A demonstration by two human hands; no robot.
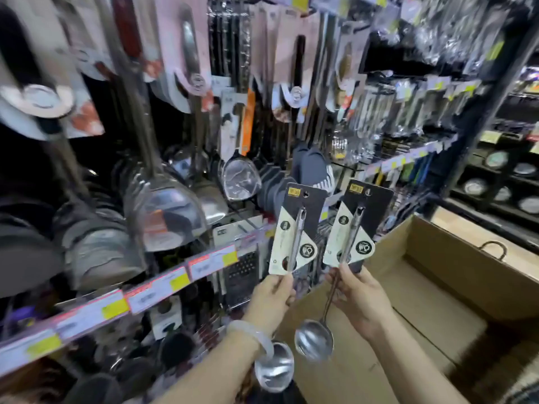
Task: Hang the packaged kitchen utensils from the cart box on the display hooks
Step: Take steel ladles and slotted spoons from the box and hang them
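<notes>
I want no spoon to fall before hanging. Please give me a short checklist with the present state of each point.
1. Left hand grips the left carded ladle: ok.
2. Right hand grips the right carded ladle: ok.
3. Hang hole on each card is uncovered: ok.
4. Free display hook in reach: cannot tell, the picture is blurred.
5. Cardboard box stays apart from both ladle bowls: ok.

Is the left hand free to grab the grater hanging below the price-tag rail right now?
Probably not. The left hand already pinches a carded ladle, as the right hand does its own. The grater hangs close beside it, unobstructed, once that ladle is hung.
</notes>
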